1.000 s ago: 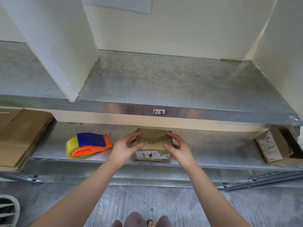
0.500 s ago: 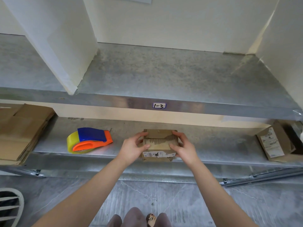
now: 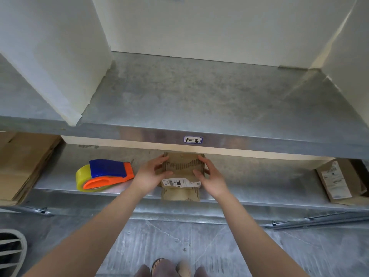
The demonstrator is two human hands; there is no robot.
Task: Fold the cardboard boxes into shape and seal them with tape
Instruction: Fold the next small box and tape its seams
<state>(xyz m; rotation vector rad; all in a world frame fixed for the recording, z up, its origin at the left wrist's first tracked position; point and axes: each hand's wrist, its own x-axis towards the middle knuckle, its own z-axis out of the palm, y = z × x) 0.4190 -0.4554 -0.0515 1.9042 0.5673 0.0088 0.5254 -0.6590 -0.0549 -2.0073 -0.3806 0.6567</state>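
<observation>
A small brown cardboard box with torn top paper and a white label stands on the lower metal shelf, under the upper shelf's lip. My left hand grips its left side, thumb on top. My right hand grips its right side in the same way. A tape dispenser, blue and orange with a yellowish roll, lies on the same shelf just left of my left hand.
A stack of flat cardboard fills the shelf's left end. Another brown box with a white label lies at the right end. The upper shelf overhangs, tagged "1-3". A white basket sits on the floor at left.
Both hands stay on the small box, which has shifted slightly along the shelf. The camera has tipped a little, so the shelves sit higher in view.
</observation>
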